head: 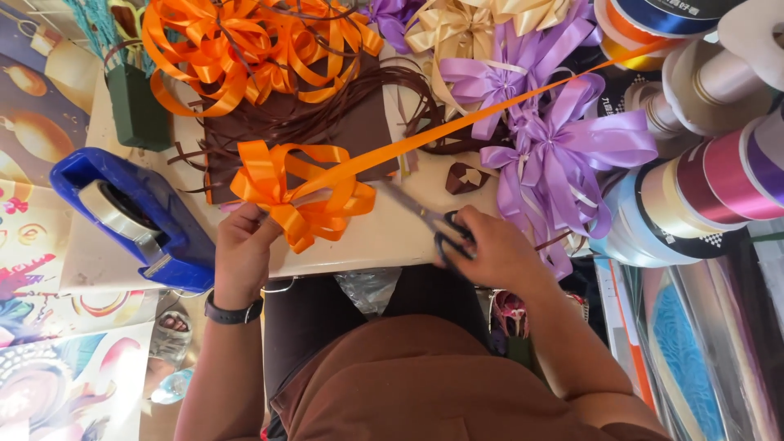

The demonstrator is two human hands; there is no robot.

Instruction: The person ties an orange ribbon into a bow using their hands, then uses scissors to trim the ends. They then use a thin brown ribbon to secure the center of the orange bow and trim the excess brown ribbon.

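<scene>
My left hand point(243, 249) pinches a looped orange ribbon bow point(298, 192) at the near edge of a small white table point(384, 241). A long orange ribbon strand point(490, 110) runs taut from the bow up to the right toward a spool. In my right hand point(490, 249) is a pair of scissors point(425, 216) with black handles, the blades pointing left toward the bow's centre. Brown ribbon strips point(327, 114) lie under and behind the bow.
A blue tape dispenser point(135, 216) sits left of my left hand. Finished orange bows point(245, 45), purple bows point(555, 139) and a cream bow point(453, 28) fill the table's far side. Ribbon spools point(710, 175) are stacked at the right. Patterned wrapping paper point(41, 327) lies at the left.
</scene>
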